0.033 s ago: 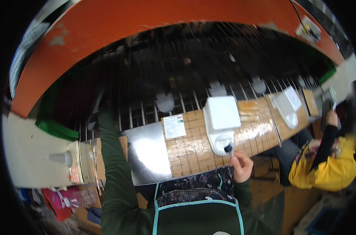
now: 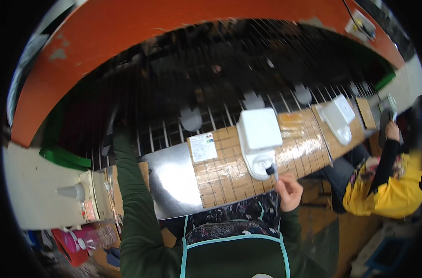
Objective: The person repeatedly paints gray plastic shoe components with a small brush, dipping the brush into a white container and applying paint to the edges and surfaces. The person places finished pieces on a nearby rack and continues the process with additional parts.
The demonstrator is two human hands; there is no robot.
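Observation:
My right hand (image 2: 289, 192) pinches the pale handle of a small brush-like tool (image 2: 275, 174) with a dark tip. That tip is at the round near end of a white moulded plastic piece (image 2: 259, 132), which has a boxy block at its far end. Contact between tip and piece is too small to make out. The piece lies on a cardboard-covered bench (image 2: 225, 180). My left arm reaches forward over the bench's left end into the dark recess. In shadow there, my left hand (image 2: 121, 122) barely shows, and its fingers are hidden.
A similar white piece (image 2: 338, 120) lies farther right, before a co-worker in yellow (image 2: 382, 197). Printed paper (image 2: 203, 147) and yellowish strips (image 2: 291, 125) lie on the cardboard. Behind run metal rods (image 2: 214, 121) under an orange hood (image 2: 174, 16). A grey cone (image 2: 72, 191) stands at left.
The whole view has shifted slightly, with the bench now a little higher and farther left. My right hand and the brush-like tool have moved slightly right relative to the white piece.

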